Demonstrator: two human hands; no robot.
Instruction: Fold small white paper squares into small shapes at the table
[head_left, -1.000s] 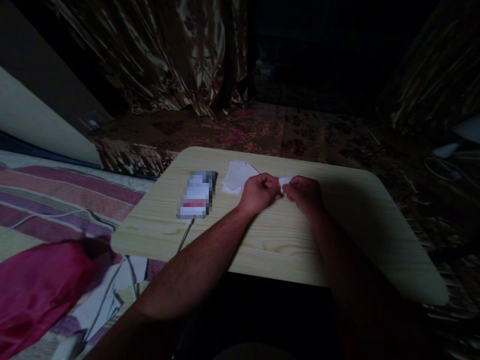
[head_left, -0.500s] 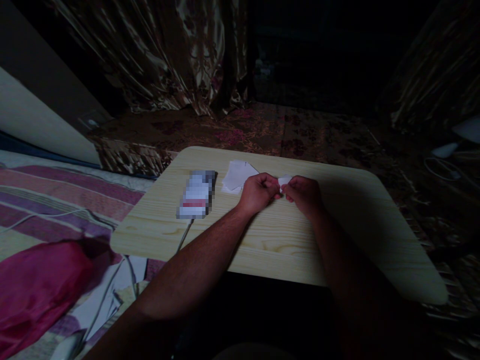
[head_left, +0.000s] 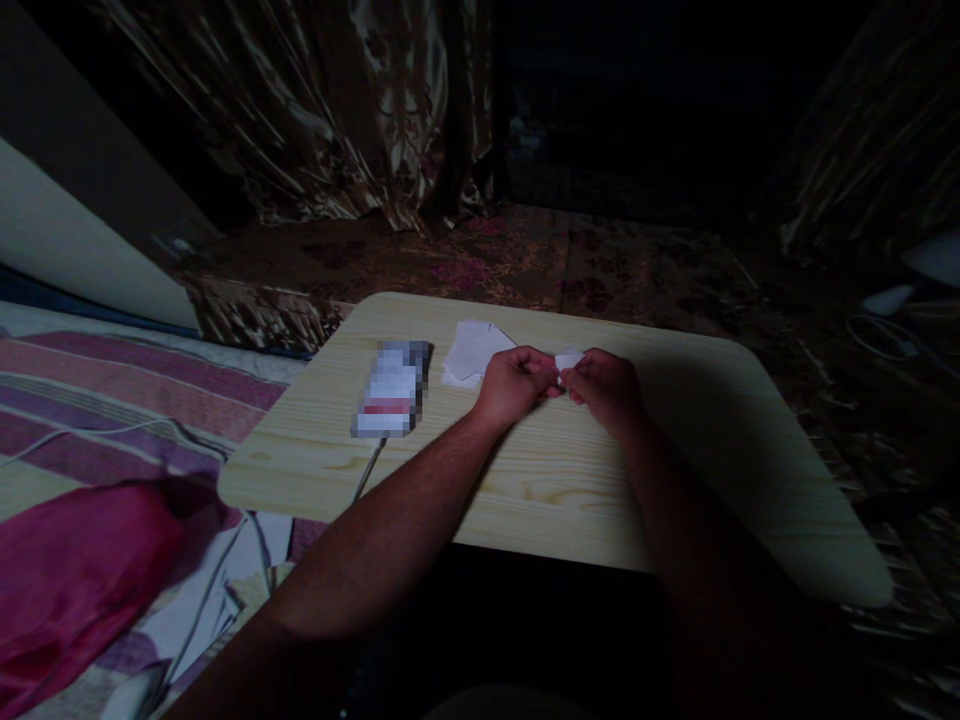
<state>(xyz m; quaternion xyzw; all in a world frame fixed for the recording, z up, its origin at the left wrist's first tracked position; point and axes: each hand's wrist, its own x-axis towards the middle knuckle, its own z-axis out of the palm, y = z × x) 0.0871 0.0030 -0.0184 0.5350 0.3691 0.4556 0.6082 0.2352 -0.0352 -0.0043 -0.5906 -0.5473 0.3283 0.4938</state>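
The left hand [head_left: 512, 388] and the right hand [head_left: 609, 388] together pinch one small paper [head_left: 571, 358] over the table [head_left: 555, 480]. Near the left hand, some white sheets [head_left: 474, 350] lie in a pile. On the bed [head_left: 142, 365] rests a pink bundle [head_left: 82, 585]; its inside is hidden.

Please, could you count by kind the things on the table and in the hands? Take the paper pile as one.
Paper pile: 1
Held paper piece: 1
Pixelated device: 1
Cable: 1
Total: 4
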